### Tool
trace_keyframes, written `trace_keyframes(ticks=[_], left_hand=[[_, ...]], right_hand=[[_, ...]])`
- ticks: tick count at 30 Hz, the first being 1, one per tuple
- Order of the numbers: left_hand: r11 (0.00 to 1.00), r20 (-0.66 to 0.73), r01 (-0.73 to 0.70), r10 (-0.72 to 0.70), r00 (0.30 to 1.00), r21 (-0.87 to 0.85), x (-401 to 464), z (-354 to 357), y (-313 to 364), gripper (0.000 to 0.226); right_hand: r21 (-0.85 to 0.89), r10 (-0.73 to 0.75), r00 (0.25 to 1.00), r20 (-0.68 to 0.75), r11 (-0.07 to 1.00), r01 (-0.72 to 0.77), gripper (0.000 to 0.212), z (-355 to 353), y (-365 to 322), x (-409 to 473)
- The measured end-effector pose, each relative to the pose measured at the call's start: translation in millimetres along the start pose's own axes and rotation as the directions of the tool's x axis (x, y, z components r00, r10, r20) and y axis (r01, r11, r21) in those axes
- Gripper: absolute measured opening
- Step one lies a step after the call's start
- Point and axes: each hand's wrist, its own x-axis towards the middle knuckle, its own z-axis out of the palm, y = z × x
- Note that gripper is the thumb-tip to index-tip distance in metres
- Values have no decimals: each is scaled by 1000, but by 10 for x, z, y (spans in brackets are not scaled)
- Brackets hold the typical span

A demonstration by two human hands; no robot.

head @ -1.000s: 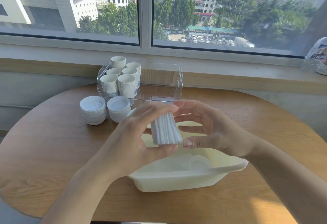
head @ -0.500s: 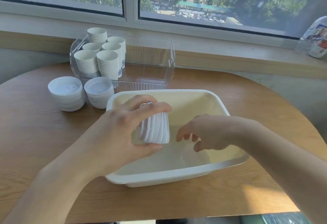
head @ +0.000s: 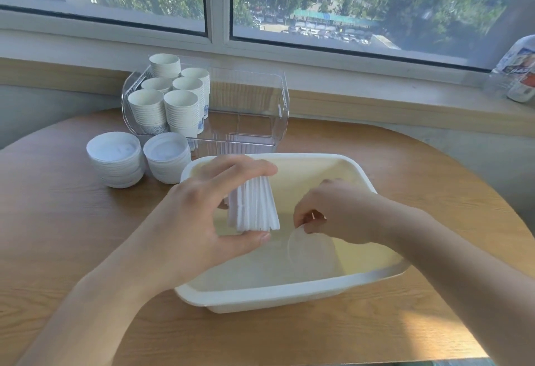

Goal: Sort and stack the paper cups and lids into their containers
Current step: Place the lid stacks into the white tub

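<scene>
Left hand (head: 199, 221) grips lid stack (head: 253, 206); right hand (head: 335, 212) pinches loose lid (head: 311, 245)

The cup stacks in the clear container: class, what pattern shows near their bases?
A blue print on white cup stacks, seen through the clear container in the head view.

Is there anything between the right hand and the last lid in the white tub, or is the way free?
Nothing visible blocks it. The right hand is already at the clear lid on the floor of the white tub, fingertips pinching its near edge. The left hand holds the lid stack off to the side.
</scene>
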Motion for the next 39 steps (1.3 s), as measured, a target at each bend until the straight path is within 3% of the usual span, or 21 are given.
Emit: trace_keyframes(ticks=[4, 7, 11, 15, 19, 31, 33, 35, 37, 39], left_hand=[[999, -87, 9, -12, 996, -40, -49, -43, 53, 71], [992, -150, 26, -44, 988, -121, -116, -76, 159, 71], [977, -191, 41, -81, 978, -208, -208, -76, 349, 70], [967, -197, 33, -85, 977, -251, -275, -38, 539, 76], [958, -228, 8, -77, 971, -287, -329, 0, 676, 80], [958, -260, 5, -84, 962, -288, -455, -1, 873, 79], [957, -265, 9, -89, 960, -289, -471, -14, 873, 78], [960, -267, 11, -88, 960, -279, -488, -37, 871, 78], [965, -263, 4, -75, 962, -262, -499, -68, 871, 77], [970, -257, -9, -55, 965, -241, -506, -97, 875, 78]], right_hand=[[259, 23, 944, -330, 964, 67, 10, -63, 44, -223], [544, 185, 842, -506, 826, 146, 12, -112, 40, -385], [758, 270, 795, -543, 566, 325, 14, -225, -111, -508], [805, 246, 814, -527, 452, 384, 14, -303, -360, -645], [801, 238, 814, -529, 457, 387, 13, -329, -538, -711], [594, 159, 784, -600, 745, 304, 22, -373, -708, -848], [608, 66, 850, -523, 728, 318, 27, -433, -691, -912], [677, -90, 916, -390, 646, 352, 38, -514, -661, -1014], [740, -187, 933, -307, 570, 357, 63, -573, -647, -1101], [727, -188, 929, -318, 581, 366, 73, -574, -657, -1116]])
